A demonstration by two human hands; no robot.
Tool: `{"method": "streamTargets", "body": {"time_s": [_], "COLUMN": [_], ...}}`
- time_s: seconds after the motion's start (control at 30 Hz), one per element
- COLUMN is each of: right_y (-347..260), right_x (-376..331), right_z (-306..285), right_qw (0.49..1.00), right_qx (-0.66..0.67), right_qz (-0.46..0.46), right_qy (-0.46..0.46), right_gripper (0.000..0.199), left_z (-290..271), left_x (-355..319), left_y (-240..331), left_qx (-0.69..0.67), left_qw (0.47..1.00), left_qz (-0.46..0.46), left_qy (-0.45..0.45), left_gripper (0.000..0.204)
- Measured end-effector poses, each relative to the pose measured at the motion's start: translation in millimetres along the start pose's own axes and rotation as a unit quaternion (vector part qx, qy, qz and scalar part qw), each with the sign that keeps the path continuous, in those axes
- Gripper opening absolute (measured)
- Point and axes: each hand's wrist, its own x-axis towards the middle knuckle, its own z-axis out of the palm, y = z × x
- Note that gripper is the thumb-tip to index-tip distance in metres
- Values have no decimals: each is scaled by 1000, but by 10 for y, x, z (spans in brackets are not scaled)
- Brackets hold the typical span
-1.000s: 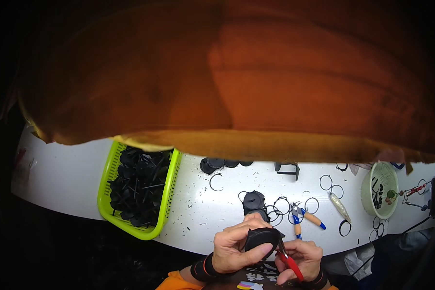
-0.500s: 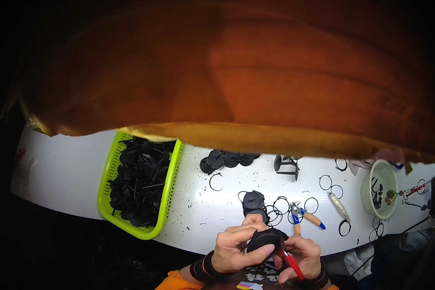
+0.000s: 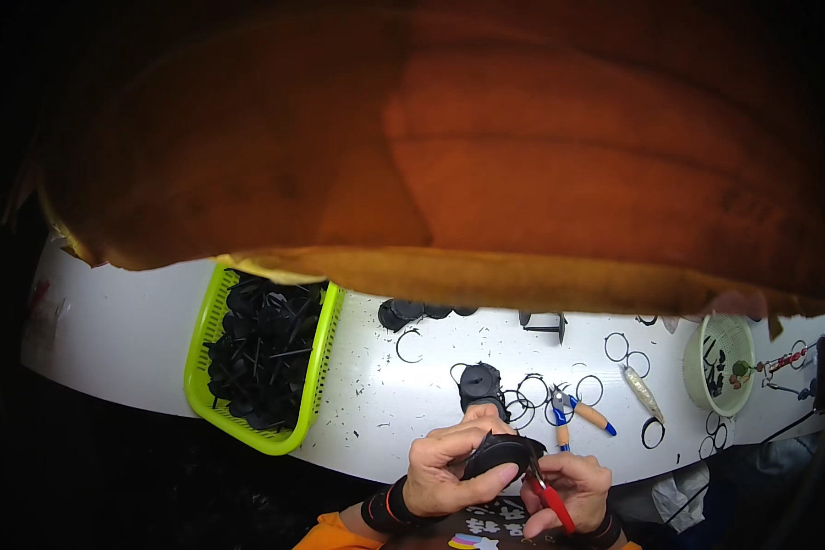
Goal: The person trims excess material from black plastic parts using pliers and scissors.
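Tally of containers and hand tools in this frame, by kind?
Lime green basket of black parts: 1
Pale round bowl: 1
Red-handled pliers in the right hand: 1
Orange-and-blue-handled tools on the white table: 2
Total: 5

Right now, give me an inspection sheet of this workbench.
Surface: white table, strewn with small black scraps.
Job's things: round black part in left hand; red-handled cutters in right hand.
Clutter: green basket full of black parts; loose black rings; another black part; orange-and-blue tools; pale round basket.
Grippers: both hands gripping.
Cables: nothing seen.
Surroundings: brown cloth hanging over the far side.
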Motion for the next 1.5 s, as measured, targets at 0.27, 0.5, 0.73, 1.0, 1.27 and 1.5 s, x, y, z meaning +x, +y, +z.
{"method": "streamTargets", "body": {"time_s": [0.27,0.5,0.73,1.0,1.27,1.5], "right_y": [30,30,38,207,42,25], "right_x": [1,-23,10,-89,-5,-15], "right_z": [3,-2,10,-20,8,51], "right_qw": [1000,999,996,972,996,998], "right_qx": [22,39,59,218,84,55], "right_qz": [-6,24,61,13,40,19], "right_qy": [6,-3,-24,-87,-14,2], "right_gripper": [58,63,73,76,67,58], "left_z": [-16,-12,-28,-28,-13,24], "left_x": [-21,-30,-16,15,-11,-35], "left_y": [-18,-26,0,59,11,28], "left_qx": [-13,-10,18,36,24,-6], "left_qw": [1000,1000,1000,998,1000,1000], "left_qz": [-7,-2,-10,-20,-6,-10], "left_qy": [-9,-8,-15,-48,-17,28], "left_gripper": [13,13,9,8,7,9]}}
